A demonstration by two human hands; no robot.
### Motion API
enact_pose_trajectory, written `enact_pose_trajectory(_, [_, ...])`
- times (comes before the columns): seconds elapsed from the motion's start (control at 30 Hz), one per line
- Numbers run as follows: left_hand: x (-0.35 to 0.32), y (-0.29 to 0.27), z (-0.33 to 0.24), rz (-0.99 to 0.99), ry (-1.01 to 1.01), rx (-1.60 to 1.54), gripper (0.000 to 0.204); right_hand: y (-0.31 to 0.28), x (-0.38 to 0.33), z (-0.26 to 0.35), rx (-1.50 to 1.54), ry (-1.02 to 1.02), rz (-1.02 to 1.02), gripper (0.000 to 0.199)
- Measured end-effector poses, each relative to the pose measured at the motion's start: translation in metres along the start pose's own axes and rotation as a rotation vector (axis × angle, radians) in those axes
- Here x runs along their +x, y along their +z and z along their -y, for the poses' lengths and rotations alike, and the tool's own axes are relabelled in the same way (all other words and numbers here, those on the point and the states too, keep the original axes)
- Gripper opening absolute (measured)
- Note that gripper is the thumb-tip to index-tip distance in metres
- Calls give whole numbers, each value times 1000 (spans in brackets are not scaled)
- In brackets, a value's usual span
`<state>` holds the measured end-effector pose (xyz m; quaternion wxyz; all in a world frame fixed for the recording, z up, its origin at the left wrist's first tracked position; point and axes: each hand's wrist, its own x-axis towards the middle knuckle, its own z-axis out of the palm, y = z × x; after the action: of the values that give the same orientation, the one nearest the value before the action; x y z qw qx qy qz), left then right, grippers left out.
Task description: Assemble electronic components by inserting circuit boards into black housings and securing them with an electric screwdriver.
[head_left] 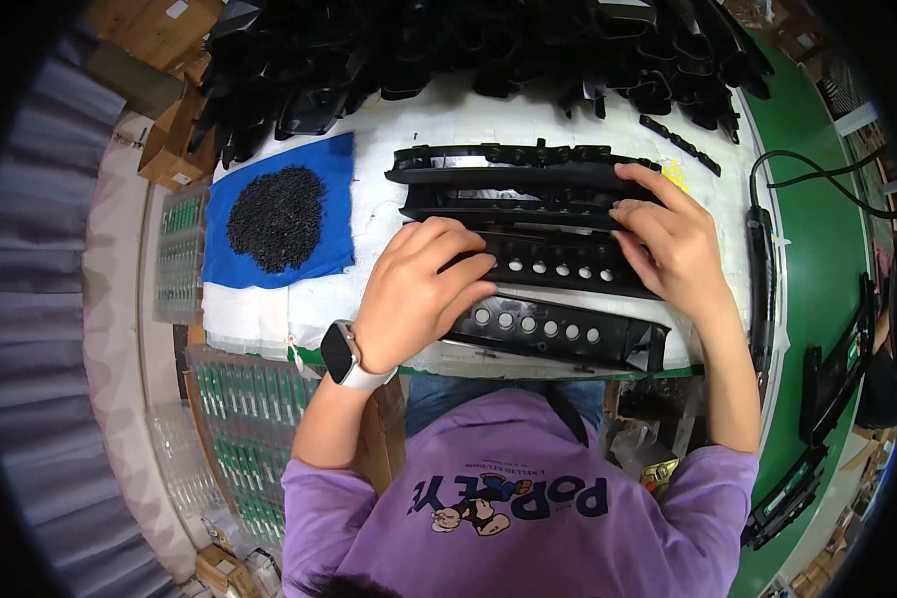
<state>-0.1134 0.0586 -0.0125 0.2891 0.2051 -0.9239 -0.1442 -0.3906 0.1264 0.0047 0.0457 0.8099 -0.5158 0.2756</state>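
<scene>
Several long black plastic panels (528, 189) lie side by side on a white padded table (439, 125). The nearest panel (558, 331) has a row of round holes. My left hand (424, 289), with a white watch on its wrist, presses on the left end of the holed panels, fingers curled down. My right hand (668, 239) rests on the right part of the middle panel (548, 267), fingers spread over its top edge. Neither hand lifts anything.
A blue cloth (231, 249) with a heap of small black parts (276, 217) lies at the left. A big pile of black plastic mouldings (448, 50) fills the back. A black cable (762, 259) runs along the right edge. Cardboard boxes (169, 140) and green trays (249, 429) stand at the left.
</scene>
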Motion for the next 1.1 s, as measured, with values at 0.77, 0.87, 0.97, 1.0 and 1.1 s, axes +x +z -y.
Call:
enact_pose_trajectory(0.77, [31, 3, 16, 12, 73, 253, 26, 3, 30, -18, 249, 249, 135, 22])
enact_pose_trajectory(0.87, [35, -2, 12, 60, 84, 305, 27, 1, 27, -22, 316, 356, 43, 20])
enact_pose_trajectory(0.97, [36, -2, 16, 91, 104, 328, 26, -6, 27, -23, 408, 356, 3, 19])
enact_pose_trajectory(1.0, [35, -2, 18, 78, 122, 314, 25, -3, 25, -22, 392, 348, -46, 19])
enact_pose_trajectory(1.1, [38, 3, 25, 31, 225, 420, 24, -1, 25, -26, 225, 347, -99, 19])
